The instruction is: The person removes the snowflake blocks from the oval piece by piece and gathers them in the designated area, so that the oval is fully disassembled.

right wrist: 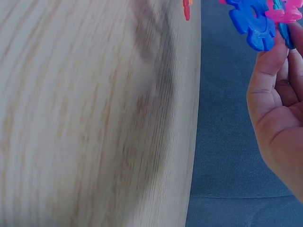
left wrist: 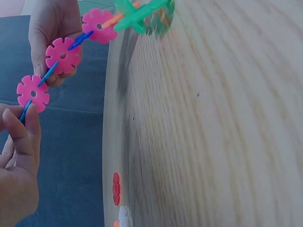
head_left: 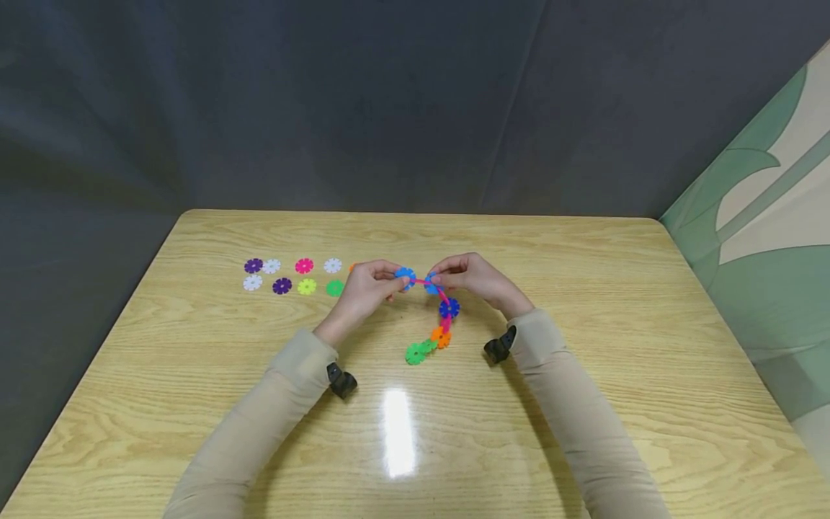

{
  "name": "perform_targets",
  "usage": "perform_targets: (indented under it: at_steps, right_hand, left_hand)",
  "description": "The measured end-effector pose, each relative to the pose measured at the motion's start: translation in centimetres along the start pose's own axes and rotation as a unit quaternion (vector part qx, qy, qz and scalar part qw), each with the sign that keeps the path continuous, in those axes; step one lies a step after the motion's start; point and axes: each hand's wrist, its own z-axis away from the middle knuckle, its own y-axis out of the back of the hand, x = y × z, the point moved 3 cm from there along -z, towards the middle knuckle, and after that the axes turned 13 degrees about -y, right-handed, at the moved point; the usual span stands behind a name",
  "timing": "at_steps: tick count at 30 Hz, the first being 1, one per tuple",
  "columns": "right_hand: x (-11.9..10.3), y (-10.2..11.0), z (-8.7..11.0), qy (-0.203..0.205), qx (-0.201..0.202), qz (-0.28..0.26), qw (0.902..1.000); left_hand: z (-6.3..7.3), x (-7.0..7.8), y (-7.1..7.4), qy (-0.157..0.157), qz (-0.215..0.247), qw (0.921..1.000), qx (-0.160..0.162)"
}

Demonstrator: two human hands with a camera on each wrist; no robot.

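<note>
Above the table, both hands hold a curved chain of interlocked notched plastic discs. My left hand [head_left: 364, 292] pinches the light blue disc [head_left: 405, 277] at one end between thumb and fingers. A pink disc [left wrist: 33, 93] joins it to a second light blue disc [head_left: 431, 285], which my right hand [head_left: 476, 280] pinches. From there the chain hangs down through a dark blue disc [head_left: 449, 308] and an orange disc [head_left: 441, 336] to a green disc [head_left: 415, 354] at the lower end. In the right wrist view, the upper part of the chain is cut off.
Loose discs lie in two rows at the back left: purple [head_left: 253, 266], white [head_left: 333, 266], pink [head_left: 304, 266], yellow-green [head_left: 307, 287] and green [head_left: 334, 288]. The left hand partly covers an orange one. A dark curtain [head_left: 363, 108] hangs behind the wooden table [head_left: 583, 404].
</note>
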Motion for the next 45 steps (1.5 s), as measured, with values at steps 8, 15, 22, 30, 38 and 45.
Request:
perform_targets:
  at_steps: [8,15,22,30,38,45]
  right_hand:
    - [0.0,0.0,0.1,-0.003,-0.006,0.001,1.0000]
    - [-0.1,0.1,0.2,-0.003,-0.004,0.003,1.0000]
    - [0.2,0.3,-0.1,-0.012,0.010,0.004,0.9999]
    - [0.2,-0.3,-0.3,-0.003,0.012,-0.006,0.9999]
    - [0.0,-0.5,0.0,-0.006,0.011,-0.001,0.9999]
    - [0.8,0.1,0.0,-0.016,0.021,-0.001,0.9996]
  left_hand:
    - [0.1,-0.1,-0.1,0.009,-0.005,0.9999,-0.005]
    - [0.1,-0.2,-0.2,0.018,0.001,0.9998,-0.009]
    - [-0.1,-0.4,-0.6,0.024,0.043,0.9988,0.002]
    - [-0.3,-0.6,-1.0,0.028,0.010,0.9977,0.061]
    - [-0.3,-0.2,-1.1,0.035,-0.059,0.9964,0.051]
    - [-0.3,-0.4,-0.4,0.044,-0.037,0.9962,0.065]
